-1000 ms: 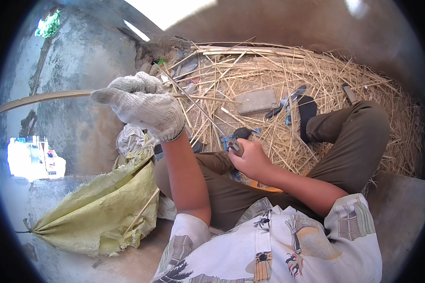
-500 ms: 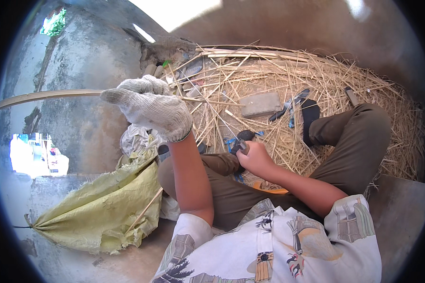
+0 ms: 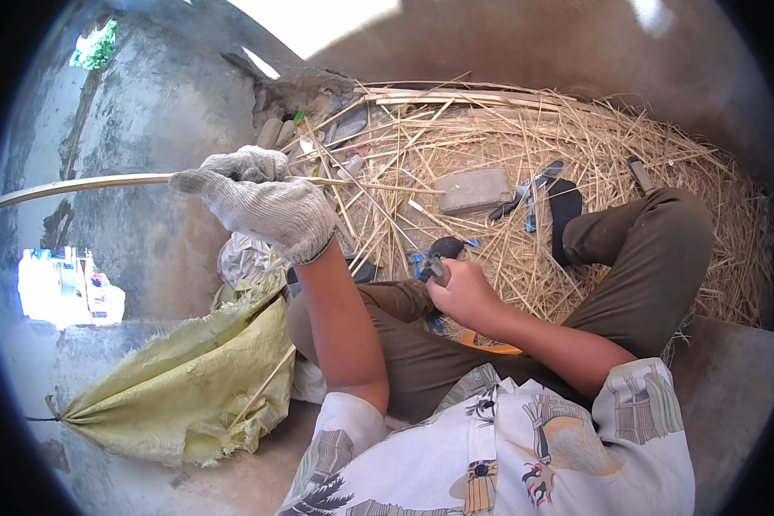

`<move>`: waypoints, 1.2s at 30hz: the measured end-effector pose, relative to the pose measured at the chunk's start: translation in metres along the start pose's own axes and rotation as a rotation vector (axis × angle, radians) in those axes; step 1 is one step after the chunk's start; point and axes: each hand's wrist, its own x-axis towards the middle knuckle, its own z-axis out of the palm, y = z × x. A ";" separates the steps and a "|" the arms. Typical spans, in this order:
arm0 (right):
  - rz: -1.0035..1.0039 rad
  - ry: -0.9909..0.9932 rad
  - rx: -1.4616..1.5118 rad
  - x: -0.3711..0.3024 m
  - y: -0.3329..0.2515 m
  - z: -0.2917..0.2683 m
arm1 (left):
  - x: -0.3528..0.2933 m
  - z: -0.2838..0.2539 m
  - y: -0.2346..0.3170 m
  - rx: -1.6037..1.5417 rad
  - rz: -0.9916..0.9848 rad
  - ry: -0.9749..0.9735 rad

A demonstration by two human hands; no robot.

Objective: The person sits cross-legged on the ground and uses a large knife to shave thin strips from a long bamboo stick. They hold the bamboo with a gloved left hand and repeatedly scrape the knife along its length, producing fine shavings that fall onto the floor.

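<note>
My left hand (image 3: pixel 262 202), in a whitish knitted glove, is closed around a long pale bamboo strip (image 3: pixel 86 182). The strip runs out to the left past the thumb, bowing slightly downward, and its other end shows to the right of the glove. My right hand (image 3: pixel 464 288) is bare and closed on a grey-handled tool (image 3: pixel 436 272) in front of my lap. A thin pale line reaches from near that tool toward the upper left; whether it is a blade seen edge-on or a loose strip, I cannot tell. The two hands are apart.
Split strips and shavings (image 3: pixel 662 172) cover the floor ahead. Among them lie a grey brick (image 3: pixel 475 191) and a dark-handled hand tool (image 3: pixel 537 185). A yellow-green woven sack (image 3: pixel 181 378) spreads at my left. My crossed legs (image 3: pixel 636 232) frame the work area; walls stand close.
My gloved left hand has shifted a little left and down, carrying the bamboo strip with it. My right hand and its tool have moved slightly left.
</note>
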 end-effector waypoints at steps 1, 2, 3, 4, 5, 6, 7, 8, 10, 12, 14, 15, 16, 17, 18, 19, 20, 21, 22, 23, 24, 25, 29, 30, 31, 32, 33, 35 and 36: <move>-0.026 0.006 -0.012 -0.003 -0.005 -0.001 | 0.002 -0.002 -0.001 0.000 0.000 -0.013; -0.050 0.009 -0.021 -0.006 -0.008 0.000 | 0.002 -0.004 -0.001 0.004 0.000 -0.025; -0.047 0.001 -0.014 -0.005 -0.007 0.001 | 0.003 -0.006 -0.002 0.008 -0.001 -0.038; -0.045 -0.007 -0.006 -0.004 -0.005 0.002 | 0.001 -0.005 -0.003 0.019 0.018 -0.049; -0.045 -0.012 -0.002 -0.003 -0.003 0.001 | -0.001 -0.001 -0.004 0.025 0.038 -0.060; -0.005 -0.004 -0.005 0.000 0.003 0.002 | -0.003 0.001 -0.005 0.032 0.057 -0.071; 0.035 0.004 -0.009 0.005 0.012 0.004 | -0.003 0.001 -0.004 0.019 0.031 -0.045; 0.072 0.013 -0.012 0.007 0.013 0.004 | -0.001 0.001 -0.003 0.004 0.007 -0.021; 0.061 0.005 -0.007 0.006 0.013 -0.002 | -0.002 0.002 -0.001 -0.008 -0.018 0.006; 0.006 0.006 -0.027 0.004 0.002 -0.003 | -0.002 0.002 0.002 0.003 0.002 0.002; -0.067 0.031 -0.093 -0.002 -0.005 -0.003 | 0.000 -0.001 0.001 -0.008 -0.011 -0.027; -0.045 0.010 -0.044 -0.001 -0.008 -0.003 | -0.001 -0.001 0.001 -0.016 -0.021 -0.039; -0.022 -0.012 0.005 0.000 -0.010 -0.003 | -0.001 0.001 0.001 -0.002 -0.014 -0.052; 0.005 -0.030 0.056 -0.001 -0.011 -0.003 | -0.003 0.002 0.001 0.000 -0.017 -0.038; 0.006 -0.036 0.018 0.000 -0.007 -0.003 | -0.004 0.003 0.000 0.002 -0.020 -0.025; 0.007 -0.041 -0.020 0.003 0.001 -0.002 | -0.004 0.004 0.000 0.003 -0.024 -0.011; 0.007 -0.049 -0.058 0.004 0.002 -0.003 | -0.003 0.003 0.001 0.008 -0.011 0.023; -0.004 -0.041 -0.063 0.004 0.001 -0.003 | 0.000 0.000 0.001 0.012 0.001 0.057; -0.014 -0.032 -0.068 0.005 -0.002 -0.003 | 0.003 -0.003 0.001 0.015 0.013 0.091; -0.026 -0.020 -0.071 0.005 -0.007 -0.004 | 0.006 -0.007 0.001 0.012 0.004 0.077; -0.025 -0.022 -0.096 0.004 -0.011 -0.005 | 0.008 -0.012 0.002 0.008 -0.004 0.063; -0.024 -0.024 -0.122 0.001 -0.015 -0.005 | 0.009 -0.014 0.003 0.004 -0.013 0.048; -0.022 -0.029 -0.124 0.004 -0.011 -0.006 | 0.005 -0.013 0.004 -0.032 -0.036 0.006; 0.021 -0.018 -0.114 0.008 0.000 -0.003 | 0.003 -0.010 0.003 -0.027 -0.033 -0.005; 0.064 -0.007 -0.104 0.016 0.016 0.001 | 0.002 -0.007 0.002 -0.021 -0.029 -0.016; 0.105 -0.001 -0.096 0.019 0.021 0.001 | 0.001 -0.006 0.001 -0.014 -0.022 -0.022; 0.087 0.022 -0.121 0.019 0.025 0.001 | 0.001 -0.006 0.000 -0.024 -0.017 -0.041; 0.049 0.065 -0.170 0.019 0.028 0.000 | 0.002 -0.008 -0.002 -0.040 -0.007 -0.079; 0.029 0.041 -0.116 0.016 0.019 -0.001 | 0.004 -0.010 -0.002 -0.053 -0.011 -0.092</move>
